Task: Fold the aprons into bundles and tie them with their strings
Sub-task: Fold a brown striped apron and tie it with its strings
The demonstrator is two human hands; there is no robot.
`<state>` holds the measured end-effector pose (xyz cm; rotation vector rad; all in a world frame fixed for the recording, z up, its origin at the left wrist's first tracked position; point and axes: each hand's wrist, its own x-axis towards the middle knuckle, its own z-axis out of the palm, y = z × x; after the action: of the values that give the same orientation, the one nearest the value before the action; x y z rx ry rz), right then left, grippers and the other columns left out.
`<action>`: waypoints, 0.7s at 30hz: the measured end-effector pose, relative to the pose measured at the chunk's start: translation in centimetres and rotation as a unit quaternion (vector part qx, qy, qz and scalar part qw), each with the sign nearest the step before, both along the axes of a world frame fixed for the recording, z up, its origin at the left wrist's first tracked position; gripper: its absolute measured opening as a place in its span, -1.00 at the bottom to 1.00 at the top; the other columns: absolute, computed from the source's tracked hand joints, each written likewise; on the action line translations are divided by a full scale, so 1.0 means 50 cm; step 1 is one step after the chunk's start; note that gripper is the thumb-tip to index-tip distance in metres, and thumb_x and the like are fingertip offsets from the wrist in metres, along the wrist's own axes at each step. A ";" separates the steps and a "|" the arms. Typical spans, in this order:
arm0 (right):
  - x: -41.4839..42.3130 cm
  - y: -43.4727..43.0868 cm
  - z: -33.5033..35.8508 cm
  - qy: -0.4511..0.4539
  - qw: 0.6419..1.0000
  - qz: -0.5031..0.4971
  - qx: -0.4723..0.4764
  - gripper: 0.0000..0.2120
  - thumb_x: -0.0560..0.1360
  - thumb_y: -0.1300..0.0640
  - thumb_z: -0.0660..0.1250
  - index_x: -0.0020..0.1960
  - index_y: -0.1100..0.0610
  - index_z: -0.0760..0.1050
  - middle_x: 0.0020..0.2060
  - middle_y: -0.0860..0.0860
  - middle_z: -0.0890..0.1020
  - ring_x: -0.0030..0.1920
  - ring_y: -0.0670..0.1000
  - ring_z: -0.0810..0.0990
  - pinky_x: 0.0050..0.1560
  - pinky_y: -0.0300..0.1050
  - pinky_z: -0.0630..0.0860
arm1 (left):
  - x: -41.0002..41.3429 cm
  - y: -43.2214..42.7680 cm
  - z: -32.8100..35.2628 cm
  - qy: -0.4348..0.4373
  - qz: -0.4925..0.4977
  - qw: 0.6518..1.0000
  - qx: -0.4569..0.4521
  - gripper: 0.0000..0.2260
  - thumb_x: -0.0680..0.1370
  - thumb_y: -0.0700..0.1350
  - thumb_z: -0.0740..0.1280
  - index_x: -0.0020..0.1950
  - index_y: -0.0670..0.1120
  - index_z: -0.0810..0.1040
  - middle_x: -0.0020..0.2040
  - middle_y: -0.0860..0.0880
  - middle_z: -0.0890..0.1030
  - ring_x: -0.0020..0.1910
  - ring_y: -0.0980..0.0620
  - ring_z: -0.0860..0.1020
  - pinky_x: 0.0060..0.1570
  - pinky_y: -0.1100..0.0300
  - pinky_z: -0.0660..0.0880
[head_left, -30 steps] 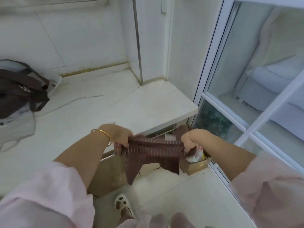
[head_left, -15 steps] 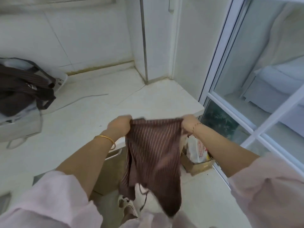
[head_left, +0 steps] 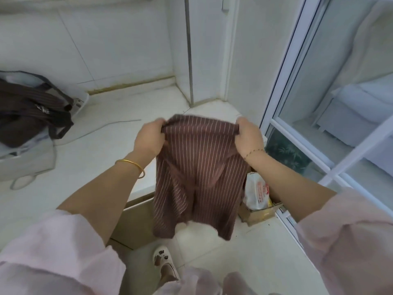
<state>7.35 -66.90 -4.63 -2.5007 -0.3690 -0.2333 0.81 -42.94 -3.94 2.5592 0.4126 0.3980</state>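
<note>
Left hand (head_left: 150, 138) and right hand (head_left: 248, 137) are both curled tight, each clamped on 1 top corner of the apron (head_left: 197, 177). Apron is held in the air over the front edge of the white glossy counter (head_left: 85, 162), top edge stretched level between the fists. Fabric: soft brown cloth, thin pale pinstripes, hung in loose folds. Strings cannot be made out; fingertips are hidden in the cloth. More brown striped cloth (head_left: 27, 116) is heaped far left, cut off by the frame edge. Apron's long axis is vertical, stripes pointed at the floor, lower hem uneven in 2 lobes.
</note>
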 end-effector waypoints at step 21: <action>0.036 0.040 -0.025 0.142 0.961 0.109 -0.210 -0.68 0.55 0.32 0.09 0.24 0.24 0.49 0.20 0.16 0.54 0.19 0.15 0.50 0.20 -0.08 0.41 | -0.027 0.004 -0.036 0.127 -0.070 0.985 0.092 -0.72 0.47 -0.39 0.13 0.09 -0.21 0.52 0.01 -0.19 0.58 0.02 -0.16 0.53 -0.08 0.11 0.40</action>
<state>9.17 -64.91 -5.90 -2.8201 -0.6214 0.3254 -0.56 -42.73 -5.72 2.8111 0.2952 0.0593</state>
